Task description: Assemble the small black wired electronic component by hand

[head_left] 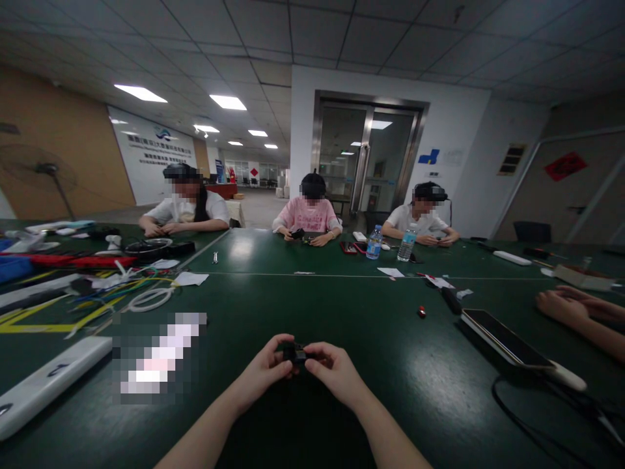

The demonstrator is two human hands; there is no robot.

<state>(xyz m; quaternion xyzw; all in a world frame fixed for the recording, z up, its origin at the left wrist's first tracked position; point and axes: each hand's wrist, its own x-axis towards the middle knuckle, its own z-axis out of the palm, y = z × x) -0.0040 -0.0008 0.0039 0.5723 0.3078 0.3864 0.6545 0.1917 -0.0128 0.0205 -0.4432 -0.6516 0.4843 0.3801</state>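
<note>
Between my two hands is a small black block-like part (297,354) with a lighter patch on its near side; it is too small and dark to name more exactly. My left hand (267,370) grips it from the left, thumb in front and fingers curled behind. From the right, my right hand (336,372) pinches it with thumb and bent fingers. Both hands are just over the green table (234,423), near its front edge. Part of the block is hidden by my fingertips.
Left lie a white power strip-like bar (53,384), a coiled white cable (152,298) and loose wires. Right are a phone-like device (505,339), a black cable (517,413) and a co-worker's hands (569,305). Two bottles (374,244) stand farther off; several people sit around.
</note>
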